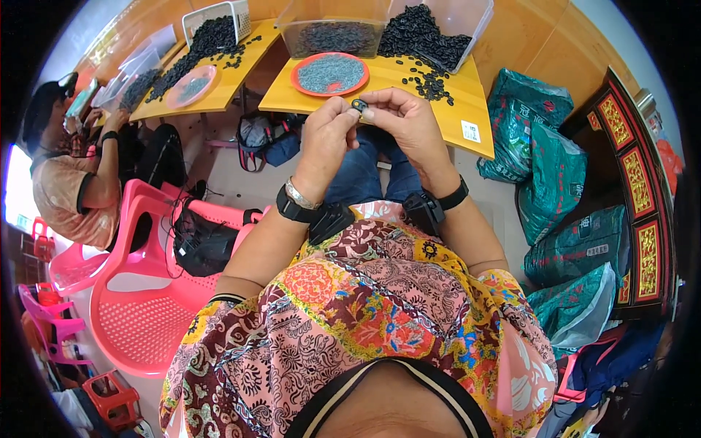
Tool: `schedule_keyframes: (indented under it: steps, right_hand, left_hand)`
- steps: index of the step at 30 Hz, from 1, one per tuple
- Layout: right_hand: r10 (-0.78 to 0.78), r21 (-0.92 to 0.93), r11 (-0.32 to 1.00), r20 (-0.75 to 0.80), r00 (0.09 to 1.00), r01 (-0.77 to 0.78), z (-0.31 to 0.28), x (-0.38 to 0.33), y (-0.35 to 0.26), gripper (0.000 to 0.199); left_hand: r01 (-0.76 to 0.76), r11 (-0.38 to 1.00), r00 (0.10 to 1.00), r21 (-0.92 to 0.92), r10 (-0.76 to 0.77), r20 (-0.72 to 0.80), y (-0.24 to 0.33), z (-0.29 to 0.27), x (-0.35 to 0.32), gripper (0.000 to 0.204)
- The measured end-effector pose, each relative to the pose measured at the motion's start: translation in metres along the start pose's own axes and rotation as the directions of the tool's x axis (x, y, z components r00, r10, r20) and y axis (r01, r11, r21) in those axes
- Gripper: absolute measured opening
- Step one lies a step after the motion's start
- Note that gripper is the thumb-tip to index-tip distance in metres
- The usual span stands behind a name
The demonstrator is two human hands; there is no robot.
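Note:
My left hand (326, 142) and my right hand (409, 128) meet in front of the near edge of the yellow table (274, 95). Between their thumbs and fingertips is a small black plastic part (359, 105) with a yellowish spot; both hands pinch it. My fingers hide much of it, and its exact kind does not show. Just beyond my hands, a red round tray (298, 79) holds a heap of small grey metal pieces (332, 73). Many similar black parts (416, 36) lie piled on the table behind it, some scattered (437, 89) to the right.
Clear plastic bins (292, 33) stand at the table's back. Left, a co-worker (80, 182) sits at another yellow table (252, 55) with black parts and a pink tray (177, 98). A pink chair (139, 321) bears a black bag (201, 241). Green sacks (551, 175) line the right side.

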State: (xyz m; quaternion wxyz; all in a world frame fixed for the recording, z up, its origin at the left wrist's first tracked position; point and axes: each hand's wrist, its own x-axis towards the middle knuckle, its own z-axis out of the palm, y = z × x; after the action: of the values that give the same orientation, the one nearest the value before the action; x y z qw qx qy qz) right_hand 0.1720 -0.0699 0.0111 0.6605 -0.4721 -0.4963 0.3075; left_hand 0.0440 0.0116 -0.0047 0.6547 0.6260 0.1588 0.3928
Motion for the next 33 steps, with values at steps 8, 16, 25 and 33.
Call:
schedule_keyframes:
  steps: [8, 16, 25, 33]
  right_hand:
    - [-0.007, 0.023, 1.000, 0.079, 0.997, 0.005, 0.004, -0.003, -0.002, 0.032]
    - [-0.043, -0.042, 0.998, 0.043, 0.998, 0.045, 0.005, -0.008, -0.019, 0.030]
    - [-0.057, 0.035, 0.998, 0.058, 0.997, 0.055, 0.009, -0.017, -0.042, 0.030]
    - [-0.016, -0.034, 0.999, 0.118, 0.993, 0.021, 0.006, -0.019, -0.049, 0.029]
  left_hand:
    - [0.090, 0.992, 0.995, -0.083, -0.087, 0.040, 0.001, -0.003, -0.001, 0.016]
    - [-0.014, 0.997, 0.990, -0.079, 0.025, 0.140, 0.019, -0.001, -0.006, 0.015]
    - [-0.535, 0.776, 0.843, 0.334, 0.461, 0.279, 0.034, -0.006, -0.008, 0.014]
    - [-0.634, 0.574, 0.772, 0.518, 0.505, 0.385, 0.037, -0.013, -0.005, 0.021]
